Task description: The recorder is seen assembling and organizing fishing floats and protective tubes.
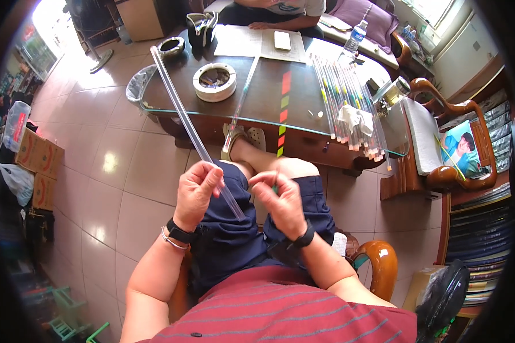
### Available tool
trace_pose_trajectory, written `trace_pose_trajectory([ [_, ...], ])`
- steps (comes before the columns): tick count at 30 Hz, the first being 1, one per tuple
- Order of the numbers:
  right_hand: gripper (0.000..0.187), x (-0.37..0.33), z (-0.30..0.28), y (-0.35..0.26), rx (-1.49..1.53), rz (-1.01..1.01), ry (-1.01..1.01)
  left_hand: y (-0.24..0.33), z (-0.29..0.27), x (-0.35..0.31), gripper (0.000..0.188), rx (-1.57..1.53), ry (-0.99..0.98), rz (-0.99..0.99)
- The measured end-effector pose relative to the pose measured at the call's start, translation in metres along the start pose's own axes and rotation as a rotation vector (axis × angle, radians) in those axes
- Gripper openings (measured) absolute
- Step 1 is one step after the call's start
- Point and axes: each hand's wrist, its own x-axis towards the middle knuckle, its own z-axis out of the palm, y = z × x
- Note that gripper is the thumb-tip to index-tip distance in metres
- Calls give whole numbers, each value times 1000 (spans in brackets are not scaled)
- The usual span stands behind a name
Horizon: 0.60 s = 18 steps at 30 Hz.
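In my left hand (197,191), closed between thumb and fingers, is a long clear plastic tube (177,108). It slants from above the table's left side down over my lap, its lower end past my fingers. My right hand (278,200) is pinched, its fingertips slightly blurred. From it a narrow strip with red, green and yellow-black blocks (284,114) reaches away over my knee and the table edge. Another tube with coloured bits inside (243,94) lies on the table and juts past its near edge. Many filled tubes (349,97) lie side by side at the table's right.
The glass-topped table (171,94) holds a round white ashtray (214,83), a dark round bowl (171,47), an open folder (234,41), a water bottle (356,35) and a crumpled tissue (356,119). A person's hand (261,25) rests at the far side. A wooden armchair (429,134) stands right.
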Motion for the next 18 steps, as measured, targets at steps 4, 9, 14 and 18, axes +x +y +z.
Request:
trace_pose_trajectory([
  [4, 16, -14, 7, 16, -71, 191, -167, 3, 0, -5, 22, 37, 1, -60],
  [9, 21, -15, 12, 7, -146, 244, -312, 0, 0, -5, 21, 59, -34, -88],
  [14, 19, -11, 14, 6, -33, 274, -389, -3, 6, -8, 25, 8, -84, -111],
  [18, 20, 19, -3, 12, 8, 265, -287, -7, 2, 0, 35, 17, -67, -104],
])
